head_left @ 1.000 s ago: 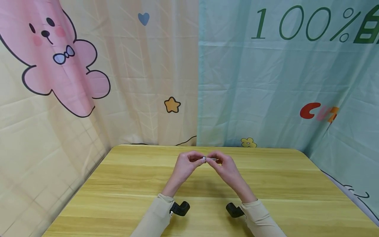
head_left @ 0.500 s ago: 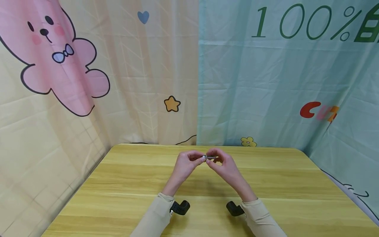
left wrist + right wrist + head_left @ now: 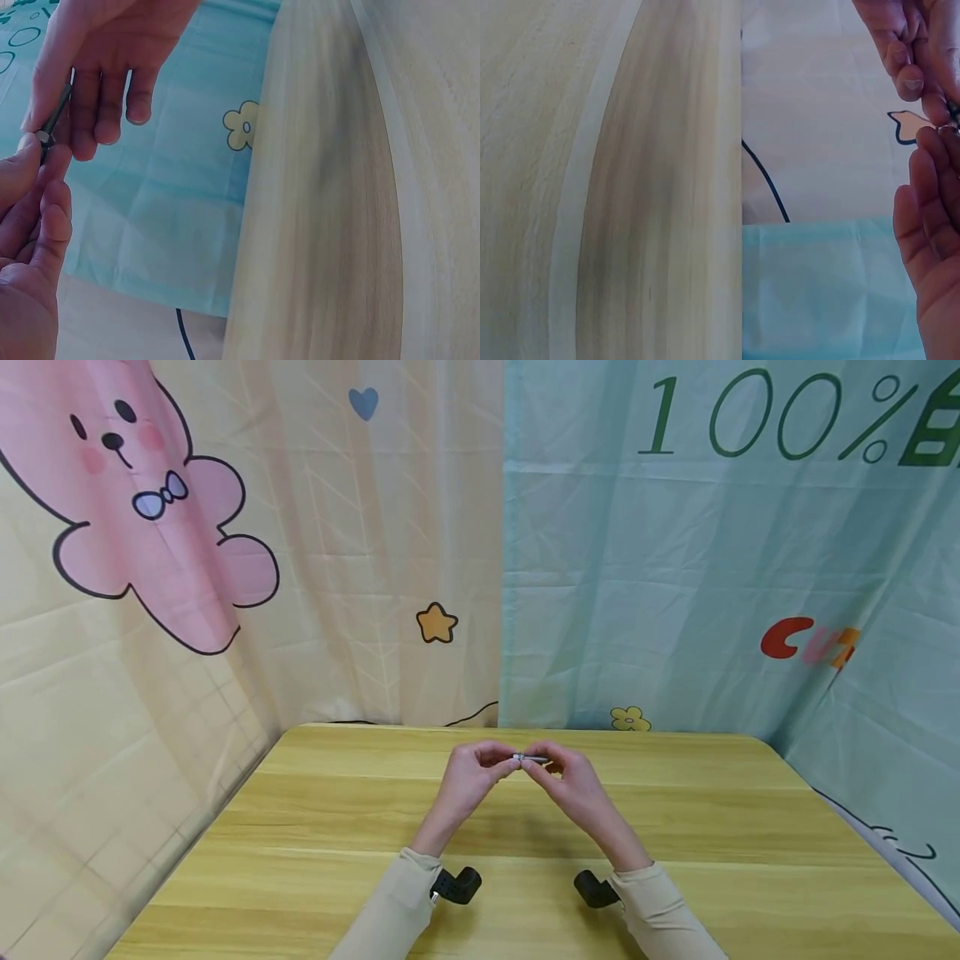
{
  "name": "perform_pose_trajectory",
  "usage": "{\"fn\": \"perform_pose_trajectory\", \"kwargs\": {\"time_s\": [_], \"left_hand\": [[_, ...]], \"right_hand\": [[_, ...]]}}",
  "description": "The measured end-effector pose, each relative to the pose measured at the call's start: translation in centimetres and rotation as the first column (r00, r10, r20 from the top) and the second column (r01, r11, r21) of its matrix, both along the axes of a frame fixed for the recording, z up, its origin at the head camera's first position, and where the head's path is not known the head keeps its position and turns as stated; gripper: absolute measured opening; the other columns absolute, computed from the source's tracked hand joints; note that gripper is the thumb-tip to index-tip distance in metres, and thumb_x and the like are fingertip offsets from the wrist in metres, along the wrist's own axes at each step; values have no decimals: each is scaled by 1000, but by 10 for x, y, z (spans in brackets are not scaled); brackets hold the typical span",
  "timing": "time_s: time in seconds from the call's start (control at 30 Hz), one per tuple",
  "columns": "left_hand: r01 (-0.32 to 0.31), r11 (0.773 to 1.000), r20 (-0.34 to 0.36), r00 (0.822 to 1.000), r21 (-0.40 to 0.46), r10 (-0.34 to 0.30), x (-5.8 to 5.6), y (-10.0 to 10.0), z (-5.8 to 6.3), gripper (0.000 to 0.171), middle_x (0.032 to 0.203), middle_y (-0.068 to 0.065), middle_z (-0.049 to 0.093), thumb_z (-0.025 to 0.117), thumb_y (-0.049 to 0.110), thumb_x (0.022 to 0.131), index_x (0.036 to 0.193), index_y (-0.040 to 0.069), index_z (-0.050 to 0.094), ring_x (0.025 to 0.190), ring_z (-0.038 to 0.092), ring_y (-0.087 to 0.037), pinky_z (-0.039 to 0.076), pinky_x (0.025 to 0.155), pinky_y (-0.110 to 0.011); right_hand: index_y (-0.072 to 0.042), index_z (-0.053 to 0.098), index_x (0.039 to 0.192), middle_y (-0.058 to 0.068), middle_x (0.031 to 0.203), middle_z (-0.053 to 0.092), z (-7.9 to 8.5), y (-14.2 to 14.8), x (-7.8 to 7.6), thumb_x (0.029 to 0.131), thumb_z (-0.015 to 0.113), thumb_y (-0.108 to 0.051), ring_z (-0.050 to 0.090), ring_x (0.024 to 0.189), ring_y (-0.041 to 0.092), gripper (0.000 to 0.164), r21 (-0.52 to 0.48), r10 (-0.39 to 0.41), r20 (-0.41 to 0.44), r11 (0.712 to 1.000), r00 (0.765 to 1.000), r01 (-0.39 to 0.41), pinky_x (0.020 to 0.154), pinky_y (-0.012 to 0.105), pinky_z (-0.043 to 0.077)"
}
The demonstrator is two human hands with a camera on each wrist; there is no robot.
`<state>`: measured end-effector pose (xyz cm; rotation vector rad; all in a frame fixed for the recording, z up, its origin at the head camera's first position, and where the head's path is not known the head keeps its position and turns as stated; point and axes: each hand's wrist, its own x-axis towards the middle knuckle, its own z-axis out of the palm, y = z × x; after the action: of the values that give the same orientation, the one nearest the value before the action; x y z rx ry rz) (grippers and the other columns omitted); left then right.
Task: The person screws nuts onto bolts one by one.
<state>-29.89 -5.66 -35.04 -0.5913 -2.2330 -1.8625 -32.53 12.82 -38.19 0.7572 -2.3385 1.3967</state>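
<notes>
A small metal bolt (image 3: 536, 759) is held up between both hands, above the far part of the wooden table. The left hand (image 3: 476, 770) pinches one end of it between thumb and index finger. From the other side, the right hand (image 3: 561, 774) has its thumb and index fingertip on the bolt, close to the left fingertips. In the left wrist view, a hex-shaped metal piece, like a nut (image 3: 45, 138), sits at the left fingertips, and the slim shank (image 3: 58, 109) runs up toward the right hand. Fingers hide much of the bolt in the right wrist view.
The wooden table (image 3: 337, 827) spreads beneath both forearms. Printed curtains hang around it, a beige one (image 3: 322, 568) at back left and a blue-green one (image 3: 637, 568) at back right. A black wrist device (image 3: 456, 887) sits at the left cuff, another black device (image 3: 594, 889) at the right.
Half a second ago the right thumb and index finger were spread apart, baring more of the bolt; now they have closed back onto it. The left hand has kept its place.
</notes>
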Motion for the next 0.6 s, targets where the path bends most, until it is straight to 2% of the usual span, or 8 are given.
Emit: {"fn": "perform_pose_trajectory", "kwargs": {"time_s": [0.13,0.27,0.43,0.53,0.6], "left_hand": [[16,1000,-11,1000,-4,-16,-1,0,0,11,92,-16,72,71,3,90,98,-3,74,87,69,-31,54,75,-36],[29,1000,-26,999,-3,-29,-2,1,-1,11,93,-16,72,71,2,90,98,-3,74,86,69,-29,54,74,-30],[16,1000,-25,1000,16,-16,-1,1,-1,11,92,-16,72,72,0,88,98,-6,73,84,68,-25,53,72,-26],[6,1000,-25,1000,18,-6,-1,1,-1,12,91,-17,72,71,0,88,98,-6,73,82,67,-24,52,71,-25],[4,1000,-22,1000,15,-3,-1,1,-1,11,92,-16,72,71,0,88,98,-6,73,82,67,-23,52,71,-25]], "right_hand": [[-15,72,98,-1,93,69,1,0,0,99,61,-33,64,88,21,21,1,-21,40,1000,999,21,77,39,52],[-15,72,99,4,92,68,2,0,2,100,58,-35,61,85,21,25,-16,-40,86,999,996,42,74,36,51],[-7,66,112,6,106,66,3,0,2,97,65,-17,60,99,22,18,-41,15,43,999,999,-13,81,39,49],[0,64,111,12,106,65,4,0,2,93,67,-2,61,102,30,19,-58,73,1,996,997,-72,81,42,50],[1,64,108,13,104,65,4,-1,2,91,68,2,62,100,31,18,-53,85,-22,995,996,-87,81,42,51]]}}
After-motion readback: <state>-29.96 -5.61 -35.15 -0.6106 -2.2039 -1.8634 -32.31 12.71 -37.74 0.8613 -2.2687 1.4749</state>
